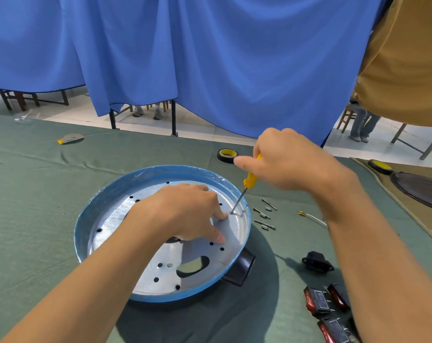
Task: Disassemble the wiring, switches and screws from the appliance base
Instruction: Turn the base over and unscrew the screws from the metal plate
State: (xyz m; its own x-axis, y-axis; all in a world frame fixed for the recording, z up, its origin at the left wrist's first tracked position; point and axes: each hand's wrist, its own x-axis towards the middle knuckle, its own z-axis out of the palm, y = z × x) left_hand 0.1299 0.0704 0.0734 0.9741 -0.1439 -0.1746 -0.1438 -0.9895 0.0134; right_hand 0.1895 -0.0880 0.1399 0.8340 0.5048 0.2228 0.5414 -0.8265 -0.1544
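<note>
Item under inspection: a round, blue-walled appliance base (145, 173) with a perforated silver metal floor. It sits open side up at the centre of a grey-green cloth (36, 219) covering the table. A black plastic stub (242, 268) projects from its wall at 4 o'clock.

The left hand (185, 214) lies inside the base with its fingers spread and fairly straight. The index fingertip presses the metal floor just beside a small steel screw (231, 213) at about 3 o'clock on the floor, close to the wall. The hand holds nothing.

The right hand (284, 162) is closed around the top of a yellow-handled screwdriver (251, 180), with one digit pointing out toward 9 o'clock. The steel shaft slants down and left, and its tip sits on the screw head.

Removed parts lie on the cloth outside the base:
- Several long grey loose screws (264, 216) lie with small grey pieces just beyond the wall at 3 o'clock.
- A thin white wire (314, 219) with a brass terminal lies farther out at 3 o'clock and runs under the right forearm.
- A black plastic socket (317, 262) lies between 3 and 4 o'clock.
- Red and black rocker switches (326, 302) are grouped at 4 o'clock, partly covered by the right forearm.

A black tape roll (228, 155) with a yellow core lies flat at 1 o'clock, near the right hand. A blue fabric curtain (210, 58) hangs behind the table at 12 o'clock.
</note>
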